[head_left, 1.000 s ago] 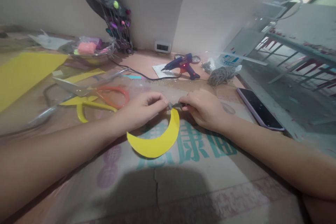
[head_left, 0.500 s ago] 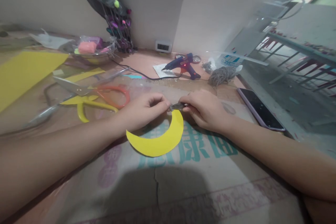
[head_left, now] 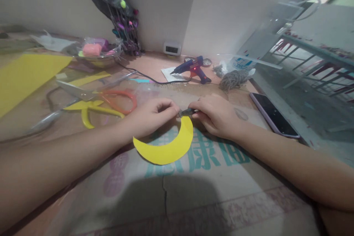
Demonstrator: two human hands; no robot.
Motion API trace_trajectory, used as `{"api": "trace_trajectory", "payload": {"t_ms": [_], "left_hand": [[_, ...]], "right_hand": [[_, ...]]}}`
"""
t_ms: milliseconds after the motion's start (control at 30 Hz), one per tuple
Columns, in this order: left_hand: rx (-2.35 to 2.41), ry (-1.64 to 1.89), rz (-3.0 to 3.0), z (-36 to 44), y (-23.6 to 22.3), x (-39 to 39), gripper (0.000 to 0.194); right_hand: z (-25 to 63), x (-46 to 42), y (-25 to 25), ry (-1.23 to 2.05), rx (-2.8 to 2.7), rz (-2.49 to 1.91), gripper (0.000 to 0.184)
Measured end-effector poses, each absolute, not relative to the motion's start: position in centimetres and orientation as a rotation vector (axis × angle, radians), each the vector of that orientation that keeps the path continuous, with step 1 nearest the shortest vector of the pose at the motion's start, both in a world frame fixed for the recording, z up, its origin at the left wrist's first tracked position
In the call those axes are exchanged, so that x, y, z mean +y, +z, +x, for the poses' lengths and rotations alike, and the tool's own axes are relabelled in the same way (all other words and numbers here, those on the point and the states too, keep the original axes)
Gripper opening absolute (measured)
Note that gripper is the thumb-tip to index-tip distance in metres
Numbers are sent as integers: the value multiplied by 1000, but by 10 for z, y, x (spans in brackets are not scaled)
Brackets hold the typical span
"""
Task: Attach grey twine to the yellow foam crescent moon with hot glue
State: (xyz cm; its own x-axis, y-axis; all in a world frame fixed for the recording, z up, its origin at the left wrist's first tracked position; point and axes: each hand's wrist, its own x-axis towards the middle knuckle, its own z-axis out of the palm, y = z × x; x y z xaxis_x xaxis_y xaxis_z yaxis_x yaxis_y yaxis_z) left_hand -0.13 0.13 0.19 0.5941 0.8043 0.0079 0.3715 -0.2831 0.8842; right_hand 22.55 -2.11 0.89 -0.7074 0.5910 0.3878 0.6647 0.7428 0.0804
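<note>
A yellow paper crescent (head_left: 168, 146) lies flat on a printed cardboard sheet (head_left: 210, 188). Its upper tip points at a short grey strand of twine (head_left: 184, 111) stretched between my two hands. My left hand (head_left: 152, 115) is closed in a pinch on the strand's left end, just above the crescent. My right hand (head_left: 217, 115) pinches the right end, with its fingers curled and the knuckles resting on the cardboard. The two hands are a few centimetres apart.
Orange-handled scissors (head_left: 95, 96) and yellow paper scraps (head_left: 91, 112) lie to the left. A blue glue gun (head_left: 191, 67) with its black cord, and a bundle of twine (head_left: 232, 79), sit behind. A phone (head_left: 273, 113) lies at the right. A large yellow sheet (head_left: 24, 77) lies far left.
The crescent's upper tip has shifted slightly to the right under the strand. Both hands have stayed pinched on the twine in nearly the same place.
</note>
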Motion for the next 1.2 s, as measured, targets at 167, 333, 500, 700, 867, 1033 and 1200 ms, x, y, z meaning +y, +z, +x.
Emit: {"api": "trace_trajectory", "payload": {"t_ms": [167,333,500,700,867,1033,1200], "left_hand": [[948,563,1880,-2,2,1,31],[944,576,1897,-2,2,1,30],[950,576,1915,-1,4,1,29],[964,563,1912,-2,5,0,29],[967,563,1922,-2,6,-1,29],[949,563,1909,-2,3,0,32],[954,559,1882,-3,0,0,31]], "right_hand": [[226,-21,8,-310,-2599,-941,27],[225,-21,9,-307,-2608,-946,26],[224,-21,11,-244,-2625,-963,25],[225,-20,9,-259,-2629,-957,24],[225,-20,9,-278,-2625,-974,25],[225,-21,7,-227,-2578,-1033,29],[227,-22,6,-188,-2556,-1039,34]]}}
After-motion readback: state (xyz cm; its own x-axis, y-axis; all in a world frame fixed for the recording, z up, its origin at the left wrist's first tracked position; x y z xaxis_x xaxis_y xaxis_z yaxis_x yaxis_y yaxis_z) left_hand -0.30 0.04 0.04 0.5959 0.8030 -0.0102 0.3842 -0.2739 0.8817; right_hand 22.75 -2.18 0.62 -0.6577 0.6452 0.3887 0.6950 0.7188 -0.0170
